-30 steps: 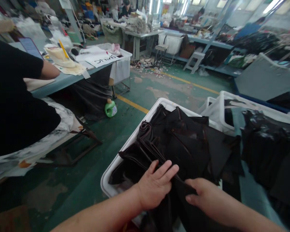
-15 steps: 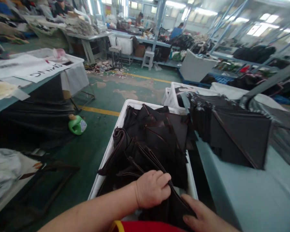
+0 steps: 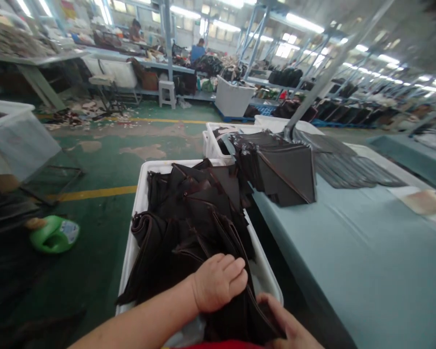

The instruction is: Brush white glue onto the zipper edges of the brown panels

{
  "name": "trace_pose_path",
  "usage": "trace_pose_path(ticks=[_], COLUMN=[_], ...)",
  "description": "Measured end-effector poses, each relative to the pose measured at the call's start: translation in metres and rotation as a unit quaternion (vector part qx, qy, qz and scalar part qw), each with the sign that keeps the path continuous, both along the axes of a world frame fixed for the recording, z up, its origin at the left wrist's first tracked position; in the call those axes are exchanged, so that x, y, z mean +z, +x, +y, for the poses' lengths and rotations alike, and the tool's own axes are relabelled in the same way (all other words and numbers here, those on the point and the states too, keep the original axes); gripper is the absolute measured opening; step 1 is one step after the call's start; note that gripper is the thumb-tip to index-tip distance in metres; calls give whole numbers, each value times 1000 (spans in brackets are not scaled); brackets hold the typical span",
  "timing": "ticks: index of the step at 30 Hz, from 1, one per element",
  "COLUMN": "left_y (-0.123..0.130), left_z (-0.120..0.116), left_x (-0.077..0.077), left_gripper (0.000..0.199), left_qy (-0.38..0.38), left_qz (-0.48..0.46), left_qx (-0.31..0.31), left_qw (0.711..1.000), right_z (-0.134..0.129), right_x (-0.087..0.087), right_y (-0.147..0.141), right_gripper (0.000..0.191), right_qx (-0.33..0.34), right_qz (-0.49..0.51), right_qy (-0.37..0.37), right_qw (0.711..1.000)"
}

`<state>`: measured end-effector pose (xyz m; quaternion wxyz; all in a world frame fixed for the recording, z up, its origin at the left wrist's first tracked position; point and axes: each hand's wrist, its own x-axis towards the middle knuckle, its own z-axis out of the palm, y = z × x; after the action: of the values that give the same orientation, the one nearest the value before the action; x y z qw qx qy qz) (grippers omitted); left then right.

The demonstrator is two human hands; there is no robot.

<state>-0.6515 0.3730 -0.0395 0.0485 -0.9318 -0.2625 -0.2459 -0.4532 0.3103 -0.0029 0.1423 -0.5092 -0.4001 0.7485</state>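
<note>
Dark brown-black fabric pieces [image 3: 192, 203] with reddish-brown edging fill a white plastic bin [image 3: 265, 276] in front of me. My left hand [image 3: 221, 282] has its fingers curled over the top edge of a folded dark fabric piece [image 3: 236, 242] at the near end of the bin. Lower right, my right hand [image 3: 283, 320] grips the same bundle's near part, thumb and fingers on either side of it; some fingers are hidden behind the cloth. A rolled piece [image 3: 147, 225] lies at the bin's left side.
A pale blue table [image 3: 349, 232] on the right carries a stack of dark fabric panels [image 3: 287, 169]. Another white bin [image 3: 218, 140] stands beyond. A green jug [image 3: 54, 235] is on the floor at left. A person in blue [image 3: 198, 51] sits far back.
My view has swung to the right, so the bin appears further left and more of the blue table shows. Both hands stay on the dark fabric.
</note>
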Motion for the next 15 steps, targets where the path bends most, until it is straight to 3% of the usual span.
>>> trace_pose_path(ticks=[5,9,12,15], left_y=[36,88,156,251], left_z=[13,33,36,25], left_x=[19,58,107,153], left_gripper=[14,20,19,9], left_qy=[-37,-34,-4,20], left_qz=[51,80,118,154], left_qx=[-39,-78,-110,-136], left_qw=[997,993,987,978], right_z=[-3,2,-7,-30], right_x=[19,41,58,73], right_y=[29,88,157,243], right_gripper=[46,48,51,52], right_qx=[-53,-84,-129,-178], right_qz=[-29,-5,63,150], right_qy=[23,56,94,111], right_qw=[998,995,985,966])
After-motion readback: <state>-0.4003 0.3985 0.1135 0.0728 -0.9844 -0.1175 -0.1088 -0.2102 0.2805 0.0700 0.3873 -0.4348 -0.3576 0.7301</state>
